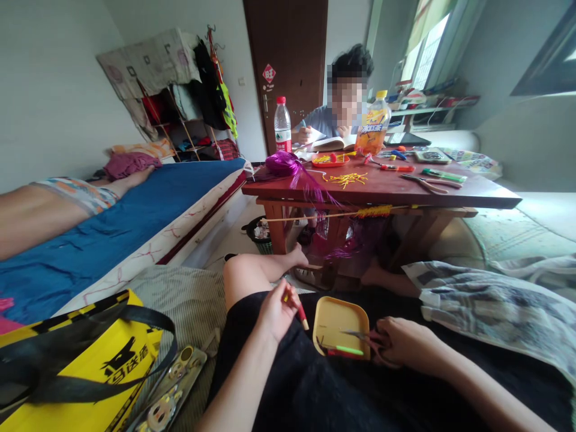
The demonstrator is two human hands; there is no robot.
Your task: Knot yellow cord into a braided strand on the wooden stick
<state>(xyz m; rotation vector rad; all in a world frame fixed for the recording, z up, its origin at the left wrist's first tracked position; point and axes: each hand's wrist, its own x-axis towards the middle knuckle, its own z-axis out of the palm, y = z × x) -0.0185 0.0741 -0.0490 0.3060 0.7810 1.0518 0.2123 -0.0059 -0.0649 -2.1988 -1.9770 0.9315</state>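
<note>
Firstly, the left hand [279, 309]: fingers curled closed around a red stick [302, 314] with a pale tip, slanting down beside the tray; a small yellow piece [285, 298] shows at the fingertips. Right hand [402, 341]: closed on the handles of a pair of scissors [375, 339], blades pointing left over the tray; how far the blades part, cannot tell. Yellow tray [320, 309], on the black-clothed lap, between the hands; within it, a bright green stick [349, 350] near the lower rim. Table [294, 191], ahead: purple strands [279, 164] spilling over the front edge; yellow pieces [350, 179], loosely heaped; pliers [425, 183], to the right; red-capped bottle [282, 127], upright. Behind the table, another person [312, 123], writing hand over a book [333, 144]
</note>
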